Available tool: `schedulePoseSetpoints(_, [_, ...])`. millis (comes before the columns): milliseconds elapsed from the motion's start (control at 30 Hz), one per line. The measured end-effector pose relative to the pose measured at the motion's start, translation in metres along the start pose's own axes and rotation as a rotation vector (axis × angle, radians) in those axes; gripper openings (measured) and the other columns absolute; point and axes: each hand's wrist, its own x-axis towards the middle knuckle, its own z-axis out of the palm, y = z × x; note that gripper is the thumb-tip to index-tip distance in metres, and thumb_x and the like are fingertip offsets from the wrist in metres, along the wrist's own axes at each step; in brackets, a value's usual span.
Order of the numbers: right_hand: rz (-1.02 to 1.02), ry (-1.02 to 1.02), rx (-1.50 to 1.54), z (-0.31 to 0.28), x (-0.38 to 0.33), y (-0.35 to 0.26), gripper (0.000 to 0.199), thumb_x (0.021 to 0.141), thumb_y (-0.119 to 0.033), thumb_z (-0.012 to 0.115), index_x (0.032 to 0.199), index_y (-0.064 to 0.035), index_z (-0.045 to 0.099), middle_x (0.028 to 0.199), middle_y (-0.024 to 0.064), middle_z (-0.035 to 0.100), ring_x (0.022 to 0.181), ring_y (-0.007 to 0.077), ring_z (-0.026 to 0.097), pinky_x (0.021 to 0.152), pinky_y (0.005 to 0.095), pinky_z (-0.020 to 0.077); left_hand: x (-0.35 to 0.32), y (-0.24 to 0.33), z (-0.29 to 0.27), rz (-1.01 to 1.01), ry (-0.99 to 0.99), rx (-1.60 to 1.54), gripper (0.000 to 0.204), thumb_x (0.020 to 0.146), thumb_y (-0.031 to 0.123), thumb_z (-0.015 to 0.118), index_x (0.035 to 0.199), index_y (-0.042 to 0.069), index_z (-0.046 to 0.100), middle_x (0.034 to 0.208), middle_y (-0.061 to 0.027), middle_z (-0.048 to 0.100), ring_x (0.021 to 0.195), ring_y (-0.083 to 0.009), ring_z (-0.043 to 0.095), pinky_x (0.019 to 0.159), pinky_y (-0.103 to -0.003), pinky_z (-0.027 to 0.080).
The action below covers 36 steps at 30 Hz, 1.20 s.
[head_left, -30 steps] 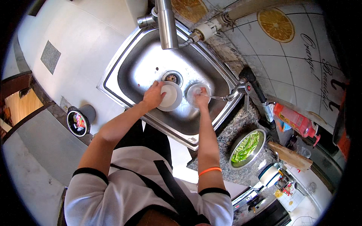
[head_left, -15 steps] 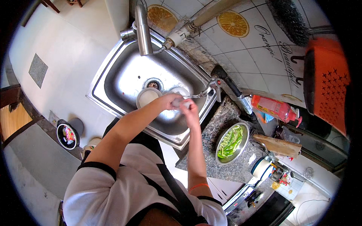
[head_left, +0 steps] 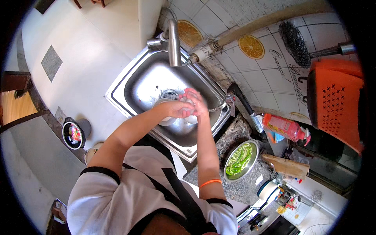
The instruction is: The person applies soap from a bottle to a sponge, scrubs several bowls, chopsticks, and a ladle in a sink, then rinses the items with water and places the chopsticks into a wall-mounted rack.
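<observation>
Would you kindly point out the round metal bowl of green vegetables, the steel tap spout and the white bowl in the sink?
Round metal bowl of green vegetables (head_left: 234,177): head view, lower rim.
Steel tap spout (head_left: 173,43): head view, mid-pipe.
White bowl (head_left: 164,120): head view, left side.

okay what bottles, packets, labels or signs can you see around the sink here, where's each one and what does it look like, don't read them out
Spray bottle: lying on the counter right of the sink, red-orange with a pale label.
Tile decals: on the white wall tiles behind the tap, round orange slices with dark script beside them.
Small packets: far lower right of the counter, colourful, too small to tell apart.
Sticker: on the sink's front rim, small and pale.
</observation>
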Motion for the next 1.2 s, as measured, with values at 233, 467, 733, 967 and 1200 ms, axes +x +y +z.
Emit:
schedulePoseSetpoints(233, [-0.058,0.272,-0.899,0.022,0.039,-0.002,0.018,0.081,-0.016,0.043,0.081,-0.0049,0.057,0.074,0.0081,0.057,0.068,0.0207,0.053,0.06,0.0315,0.0407,0.007,0.009,-0.001,0.415,0.476,1.0,0.019,0.066,0.02,0.057,0.073,0.003,0.054,0.056,-0.0069,0.053,0.05,-0.0163,0.051,0.04,-0.027,0.038])
schedulePoseSetpoints(467, [-0.664,0.63,-1.521,0.075,-0.019,-0.047,0.023,0.074,-0.016,0.05,0.092,-0.0031,0.055,0.085,0.0165,0.055,0.08,0.0303,0.051,0.073,0.0374,0.0387,-0.012,0.008,-0.001,0.378,0.602,0.717,0.022,0.065,0.026,0.059,0.065,0.004,0.057,0.055,-0.0084,0.054,0.05,-0.0176,0.051,0.045,-0.028,0.038])
schedulePoseSetpoints(733, [-0.743,0.862,-0.196,0.023,-0.08,-0.096,0.047,0.086,-0.037,0.032,0.118,-0.0023,0.037,0.121,0.0107,0.037,0.112,0.02,0.032,0.095,0.0299,0.0192,-0.02,-0.005,-0.009,0.086,-0.013,-0.056,0.013,0.068,0.014,0.063,0.075,0.01,0.052,0.064,0.0002,0.049,0.049,-0.0049,0.042,0.04,-0.015,0.036])
schedulePoseSetpoints(967, [-0.713,1.181,-0.25,0.089,-0.093,-0.054,0.055,0.083,-0.046,0.035,0.117,-0.0023,0.033,0.121,0.0162,0.03,0.11,0.023,0.032,0.094,0.0333,0.023,-0.065,-0.019,0.048,0.058,-0.177,-0.086,0.017,0.068,0.007,0.061,0.084,0.006,0.053,0.078,-0.0054,0.054,0.076,-0.0153,0.054,0.07,-0.029,0.047])
schedulePoseSetpoints(1200, [-0.43,-0.154,0.587,0.114,-0.078,-0.031,0.042,0.075,-0.047,0.05,0.093,-0.0096,0.046,0.124,0.0079,0.035,0.11,0.0364,0.033,0.087,0.0467,0.0342,-0.086,-0.028,0.059,-0.195,-0.411,-0.205,0.021,0.072,0.01,0.055,0.09,0.001,0.05,0.073,-0.0022,0.048,0.061,-0.0067,0.047,0.048,-0.015,0.04])
